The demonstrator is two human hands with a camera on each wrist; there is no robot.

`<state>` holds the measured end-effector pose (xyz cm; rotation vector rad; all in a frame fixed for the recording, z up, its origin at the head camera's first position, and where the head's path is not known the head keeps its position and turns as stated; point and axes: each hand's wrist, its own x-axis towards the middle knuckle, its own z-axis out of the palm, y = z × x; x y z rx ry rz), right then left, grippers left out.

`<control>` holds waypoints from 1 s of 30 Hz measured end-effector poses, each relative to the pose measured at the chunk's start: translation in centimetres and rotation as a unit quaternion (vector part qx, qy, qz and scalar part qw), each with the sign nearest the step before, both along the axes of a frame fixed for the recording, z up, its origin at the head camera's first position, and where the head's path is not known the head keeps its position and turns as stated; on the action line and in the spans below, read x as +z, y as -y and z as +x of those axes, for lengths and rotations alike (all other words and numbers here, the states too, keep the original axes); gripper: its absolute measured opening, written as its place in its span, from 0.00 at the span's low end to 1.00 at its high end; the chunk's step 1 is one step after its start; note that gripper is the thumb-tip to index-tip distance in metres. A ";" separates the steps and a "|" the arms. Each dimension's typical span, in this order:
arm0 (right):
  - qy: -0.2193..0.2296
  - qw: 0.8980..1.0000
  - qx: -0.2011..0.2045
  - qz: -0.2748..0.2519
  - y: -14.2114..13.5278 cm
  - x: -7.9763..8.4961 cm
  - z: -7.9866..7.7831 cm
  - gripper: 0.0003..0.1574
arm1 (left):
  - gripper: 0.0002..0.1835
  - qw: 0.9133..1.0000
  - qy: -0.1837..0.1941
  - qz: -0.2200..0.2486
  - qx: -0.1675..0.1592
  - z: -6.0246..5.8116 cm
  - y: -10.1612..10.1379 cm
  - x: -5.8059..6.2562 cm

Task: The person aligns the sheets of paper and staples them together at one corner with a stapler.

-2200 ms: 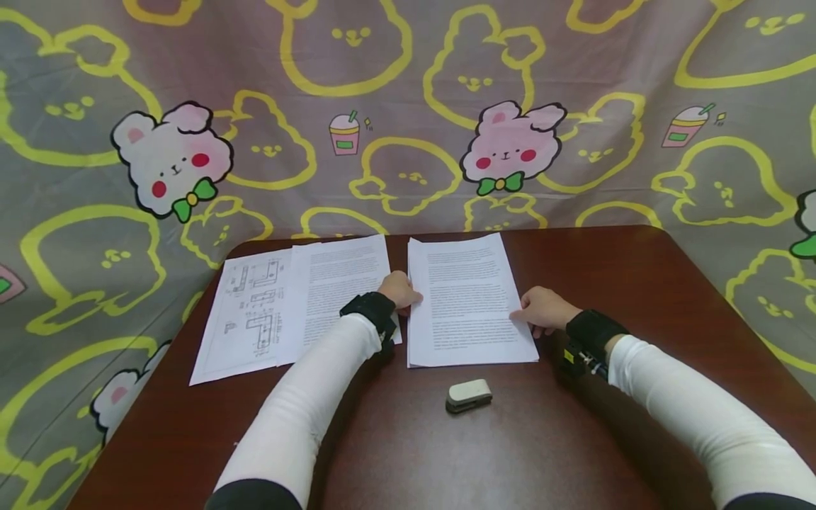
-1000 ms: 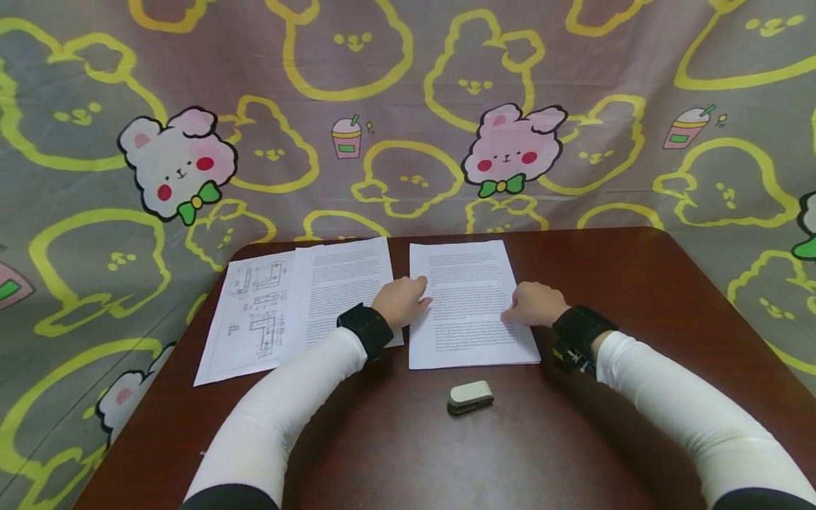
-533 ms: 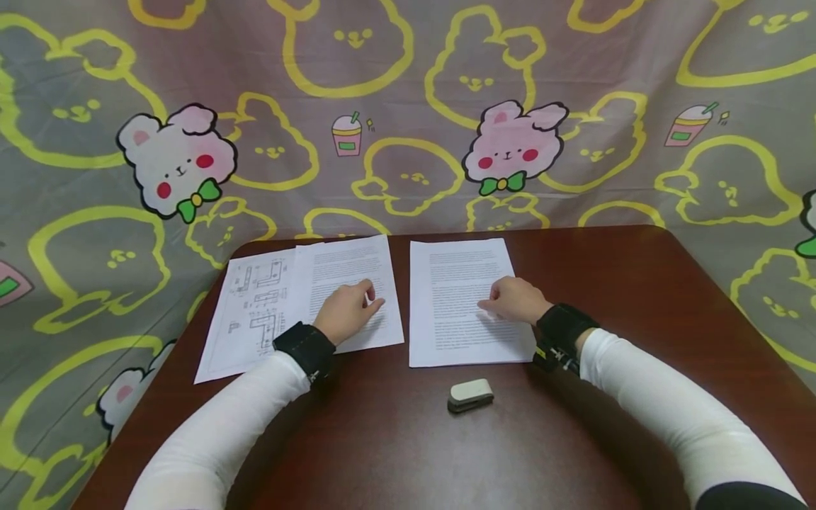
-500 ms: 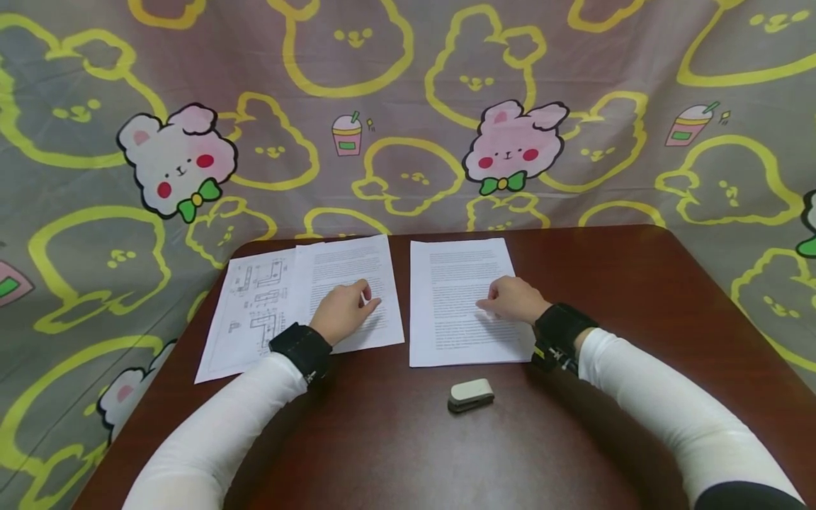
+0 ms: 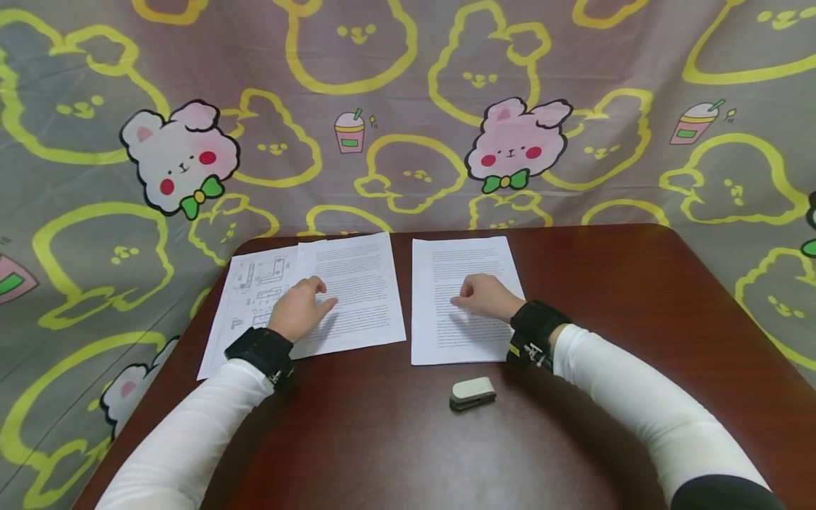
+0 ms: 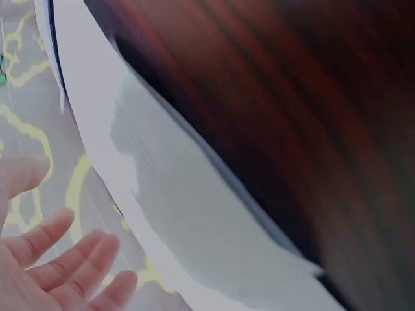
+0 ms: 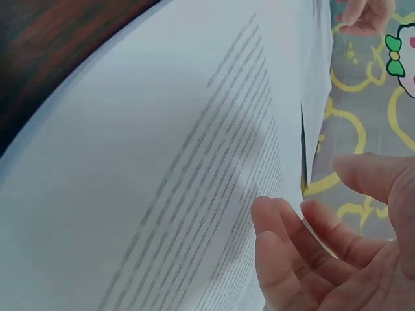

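A squared stack of printed paper (image 5: 468, 336) lies in the middle of the table, and my right hand (image 5: 487, 296) hovers over it with loosely bent fingers, holding nothing. In the right wrist view the fingers (image 7: 285, 253) stand apart from the thumb above the lines of text. To the left lies a second group of sheets: a text page (image 5: 360, 283) overlapping a sheet with technical drawings (image 5: 239, 312). Over these sheets is my left hand (image 5: 299, 309), its fingers relaxed and nothing in them, as the left wrist view also shows.
A small stapler (image 5: 472, 393), white on top and dark below, sits in front of the middle stack. The dark brown table (image 5: 605, 283) has rounded far corners, and a cartoon-patterned cloth (image 5: 408, 106) hangs behind it.
Both hands gripped the edges of the middle stack at first. They have let go; both have moved left, the left hand over the left sheets, the right over the stack, which now looks more even.
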<state>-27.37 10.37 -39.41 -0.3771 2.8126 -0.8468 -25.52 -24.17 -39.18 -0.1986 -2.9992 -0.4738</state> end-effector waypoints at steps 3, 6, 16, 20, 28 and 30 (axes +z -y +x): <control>-0.013 1.000 0.015 -0.008 0.7 0.3 0.1 0.15 | 0.22 1.000 0.017 -0.002 0.025 -0.3 1.1 -0.3; -0.013 0.999 0.022 -0.025 1.4 0.8 0.3 0.14 | 0.24 0.998 0.031 -0.004 0.046 -0.6 2.1 -0.6; -0.019 0.999 0.015 -0.047 3.3 0.5 -0.7 0.14 | 0.28 0.993 0.080 0.007 0.088 -1.6 3.9 -1.3; -0.010 0.998 0.012 -0.062 4.0 1.0 -0.8 0.14 | 0.30 0.990 0.097 0.013 0.099 -1.7 3.9 -1.2; 0.062 0.989 0.027 -0.128 6.0 1.5 -0.6 0.18 | 0.34 0.984 0.131 0.007 0.121 -2.8 3.6 -1.2; 0.087 0.984 0.028 -0.150 6.6 1.5 -0.6 0.21 | 0.35 0.983 0.135 0.000 0.125 -3.1 3.5 -1.2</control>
